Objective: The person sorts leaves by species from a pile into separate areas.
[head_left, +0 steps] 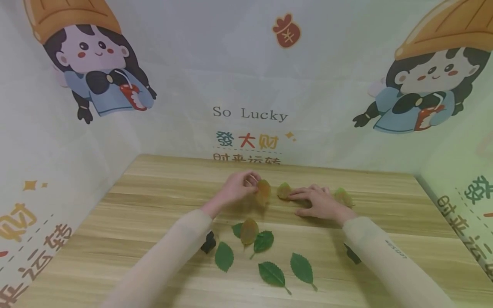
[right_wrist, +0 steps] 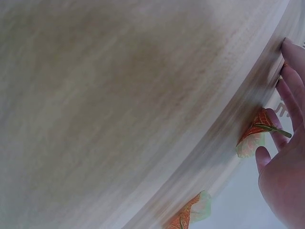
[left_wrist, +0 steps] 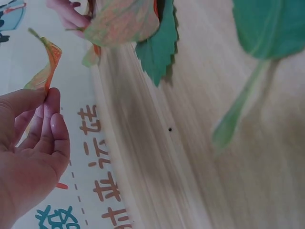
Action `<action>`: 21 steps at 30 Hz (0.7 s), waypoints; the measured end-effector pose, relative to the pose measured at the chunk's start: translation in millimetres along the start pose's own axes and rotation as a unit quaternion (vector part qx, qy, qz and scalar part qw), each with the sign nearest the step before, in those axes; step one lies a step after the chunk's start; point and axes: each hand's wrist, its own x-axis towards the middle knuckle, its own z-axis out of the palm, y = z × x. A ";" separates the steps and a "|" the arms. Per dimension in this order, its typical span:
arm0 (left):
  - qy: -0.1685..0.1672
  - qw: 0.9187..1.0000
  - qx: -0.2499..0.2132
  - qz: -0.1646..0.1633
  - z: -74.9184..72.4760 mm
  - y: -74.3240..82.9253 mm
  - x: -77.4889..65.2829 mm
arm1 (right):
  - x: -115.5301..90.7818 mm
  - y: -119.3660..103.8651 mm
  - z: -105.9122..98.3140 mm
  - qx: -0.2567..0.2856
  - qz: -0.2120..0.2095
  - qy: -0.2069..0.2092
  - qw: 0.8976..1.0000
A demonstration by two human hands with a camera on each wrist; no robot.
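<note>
Two pale sleeves (head_left: 161, 261) (head_left: 393, 256) are spanning the near part of the wooden table (head_left: 127, 239), small print showing along the right one. Between them two green leaves are lying nearest, the right-hand leaf (head_left: 302, 268) just beside the left-hand leaf (head_left: 272, 273), both stems pointing toward the viewer. A little farther, a single green leaf (head_left: 224, 256) is resting near the left sleeve, with a dark object (head_left: 208, 243) showing at that sleeve's edge. Next, a brownish leaf (head_left: 249, 232) is partly covering a toothed leaf (head_left: 236, 230), while another green leaf (head_left: 263, 241) is sitting close on its right. Beyond this cluster, the left hand (head_left: 240, 185) is pinching an orange-brown leaf (head_left: 263, 192) between thumb and forefinger, holding it by its edge. The right hand (head_left: 317, 203) is spreading its fingers wide, thumb apart, its fingertips meeting the edge of a small yellowish leaf (head_left: 284, 191) on the table; whether they are pressing on it, one cannot tell. On the far side of that hand, a yellow-green leaf (head_left: 343, 197) is lying partly hidden. Behind everything a printed cloth (head_left: 185, 85) is hanging, bearing cartoon figures, a red pouch (head_left: 287, 32) and the words "So Lucky".
</note>
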 end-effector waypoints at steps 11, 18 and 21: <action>0.041 0.999 0.016 0.009 1.3 -13.3 14.7 | 0.5 0.2 0.3 0.000 -0.001 0.000 1.000; 0.016 1.000 0.013 -0.006 2.9 -18.7 19.1 | 0.2 1.1 1.3 -0.004 0.001 0.003 1.000; 0.002 1.000 0.000 -0.003 4.9 -22.6 20.5 | -0.1 1.1 1.7 -0.004 0.000 0.005 1.000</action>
